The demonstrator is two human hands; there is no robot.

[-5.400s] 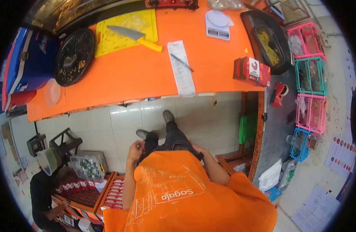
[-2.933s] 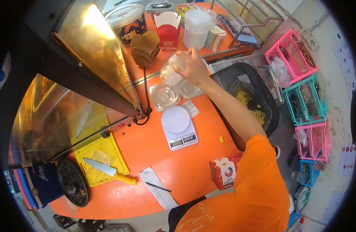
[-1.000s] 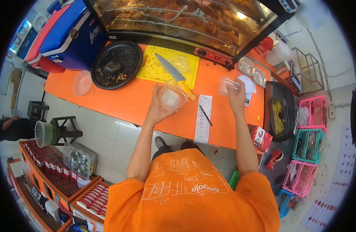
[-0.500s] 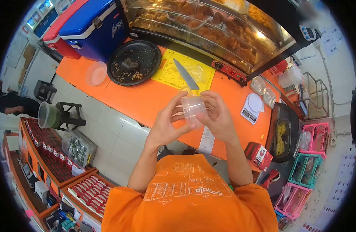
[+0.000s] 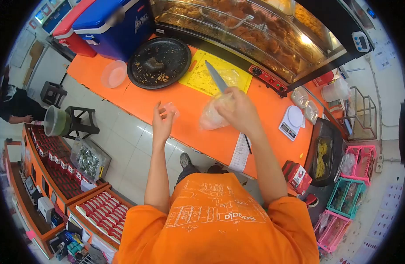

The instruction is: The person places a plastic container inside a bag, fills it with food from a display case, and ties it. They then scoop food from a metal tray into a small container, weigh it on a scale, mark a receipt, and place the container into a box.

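My right hand (image 5: 240, 111) is closed around a clear plastic container with a thin plastic bag (image 5: 210, 117), held above the orange counter (image 5: 167, 103). My left hand (image 5: 162, 122) is lifted to the left of it, fingers pinching a small clear plastic piece (image 5: 171, 108); I cannot tell whether it is a lid. The two hands are apart. Just beyond the right hand, a knife (image 5: 215, 75) lies on the yellow cutting board (image 5: 202, 79).
A black round tray (image 5: 159, 63) with crumbs, a clear bowl (image 5: 113, 74), a blue cooler (image 5: 112, 24) and a glass display case (image 5: 255, 26) line the counter. A white scale (image 5: 292, 122), receipt (image 5: 240, 152) and red box (image 5: 295, 174) lie right. A person in black (image 5: 13, 105) stands far left.
My hands, joined on the clear container half a second ago, have parted. The right hand keeps the container and bag; the left has moved left with a small clear piece.
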